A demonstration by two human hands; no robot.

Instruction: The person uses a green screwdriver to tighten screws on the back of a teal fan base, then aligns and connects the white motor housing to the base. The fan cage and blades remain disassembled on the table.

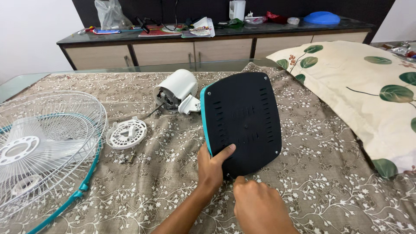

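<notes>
Black plastic, edged in teal, made up the fan base plate (245,123), which stood tilted on its lower edge on the floral-patterned brown cloth (329,190), underside and vent slots facing the camera. The left hand (212,167) gripped the base plate at its lower left edge, thumb pressed flat on the black face and the remaining fingers wrapped behind the teal rim. The right hand (258,203) sat just below the base plate's bottom corner, fingers curled together in a loose fist; whether they pinched a small tool or screw could not be determined, as the knuckles hid the fingertips. Immediately left of and behind the base plate lay the white fan motor housing (175,91), on its side. Further left of the base plate rested a round white slotted cover (126,133), and beyond it the white wire fan guard (47,147) with its teal ring. Right of the base plate lay a leaf-printed pillow (359,86).
</notes>
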